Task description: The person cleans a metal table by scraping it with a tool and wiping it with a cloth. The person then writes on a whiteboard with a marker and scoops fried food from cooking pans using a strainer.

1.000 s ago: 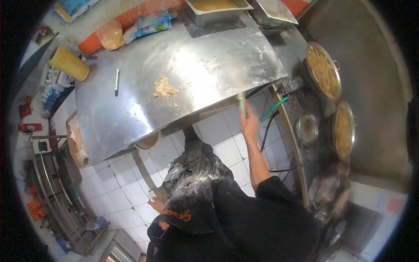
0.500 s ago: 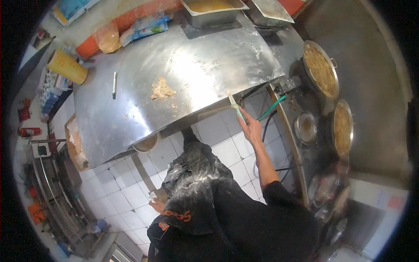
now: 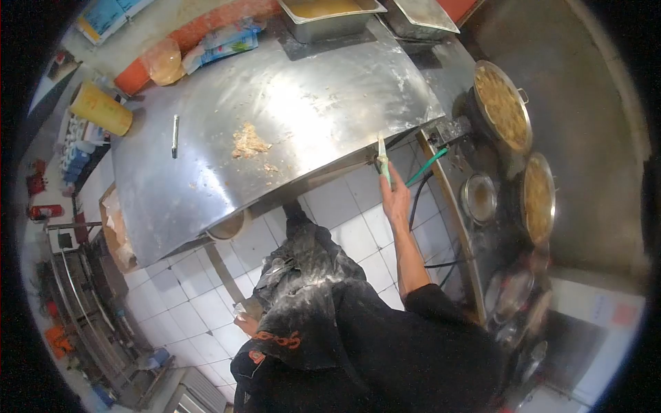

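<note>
My right hand (image 3: 395, 193) is closed around a slim tool with a pale green handle (image 3: 384, 165). Its light-coloured tip points away from me at the front edge of the steel table (image 3: 206, 158); whether it is a scraper or a brush I cannot make out. Low by my apron, my left hand (image 3: 248, 323) has its fingers bent against something small and whitish (image 3: 239, 309), too unclear to name. Brownish food scraps (image 3: 248, 141) are smeared on the table, left of the tool. Further left lies a marker pen (image 3: 175, 135).
Two large pans of food (image 3: 501, 103) (image 3: 539, 199) stand at the right, with a smaller metal bowl (image 3: 480, 198) beside them. Metal trays (image 3: 330, 27) sit at the back. A yellow container (image 3: 103, 110) is at the left. A green hose (image 3: 427, 167) hangs near my right hand.
My right hand has moved slightly right with the tool, which has turned more upright. The view has shifted a little. My left hand stays low by the apron.
</note>
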`<state>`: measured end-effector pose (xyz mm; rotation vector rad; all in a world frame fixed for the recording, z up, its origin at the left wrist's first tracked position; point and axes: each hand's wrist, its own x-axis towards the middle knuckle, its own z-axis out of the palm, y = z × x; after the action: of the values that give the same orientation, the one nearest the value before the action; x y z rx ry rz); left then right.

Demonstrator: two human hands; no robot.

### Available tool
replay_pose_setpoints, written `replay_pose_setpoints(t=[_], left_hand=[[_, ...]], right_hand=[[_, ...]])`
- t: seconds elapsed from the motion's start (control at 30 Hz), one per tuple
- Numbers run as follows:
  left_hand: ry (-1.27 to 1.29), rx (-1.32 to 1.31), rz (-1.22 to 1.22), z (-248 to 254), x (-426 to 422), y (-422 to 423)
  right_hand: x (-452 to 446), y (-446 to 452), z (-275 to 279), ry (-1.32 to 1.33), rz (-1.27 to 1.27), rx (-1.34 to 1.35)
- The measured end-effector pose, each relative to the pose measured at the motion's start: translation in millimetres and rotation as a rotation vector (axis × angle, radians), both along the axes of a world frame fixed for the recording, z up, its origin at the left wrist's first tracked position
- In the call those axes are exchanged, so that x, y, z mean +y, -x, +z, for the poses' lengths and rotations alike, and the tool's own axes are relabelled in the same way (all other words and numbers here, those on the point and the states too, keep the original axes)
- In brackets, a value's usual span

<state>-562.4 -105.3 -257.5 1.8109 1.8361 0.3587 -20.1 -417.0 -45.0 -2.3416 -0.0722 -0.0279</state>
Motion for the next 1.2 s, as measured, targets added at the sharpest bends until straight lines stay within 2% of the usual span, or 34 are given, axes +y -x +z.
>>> replay_pose_setpoints(t=[0.03, 0.1, 0.2, 0.3, 0.37, 0.47, 0.53, 0.63, 0.73, 0.83, 0.93, 0.97, 1.07, 1.1, 1.2], left_hand=[[0.000, -0.005, 0.005, 0, -1, -1], [0.000, -0.003, 0.005, 0, 0, 0], [0.000, -0.003, 0.004, 0, -1, 1], [-0.005, -0.008, 0.000, -1, 0, -3], [-0.005, -0.010, 0.000, -1, 1, -1], [-0.007, -0.012, 0.001, -8, 3, 6], [-0.009, -0.012, -0.004, -9, 5, 6], [-0.014, -0.012, -0.007, -5, 5, 3], [-0.011, -0.007, -0.008, -2, 7, 0], [-0.007, -0.004, -0.013, -2, 8, -2], [-0.008, 0.000, -0.016, -2, 10, -4], [-0.008, 0.005, -0.024, -4, 11, -7], [-0.006, -0.003, -0.025, -4, 14, -9], [-0.005, -0.002, -0.025, -3, 14, -8], [-0.006, 0.001, -0.025, -4, 14, -8]], right_hand=[[3, -2, -1, -0.027, 0.013, -0.056], [14, 4, -1, 0.091, 0.274, -0.106], [40, 1, 18, -0.100, -0.177, 0.128], [50, -5, 13, 0.186, 0.206, 0.140], [48, -17, -4, -0.043, -0.004, -0.024], [49, -27, -6, 0.036, -0.085, -0.037], [44, -23, 1, 0.225, 0.185, 0.054], [42, -35, -6, -0.099, -0.164, -0.138], [29, -40, 1, 0.250, 0.256, 0.055], [13, -57, 8, 0.066, -0.055, 0.085], [-14, -79, -18, -0.029, -0.376, -0.127], [-17, -81, -30, 0.079, -0.291, -0.087], [-6, -78, 5, 0.236, 0.162, 0.040], [-5, -83, -3, 0.190, 0.115, -0.129], [0, -102, -11, -0.025, -0.279, -0.115]])
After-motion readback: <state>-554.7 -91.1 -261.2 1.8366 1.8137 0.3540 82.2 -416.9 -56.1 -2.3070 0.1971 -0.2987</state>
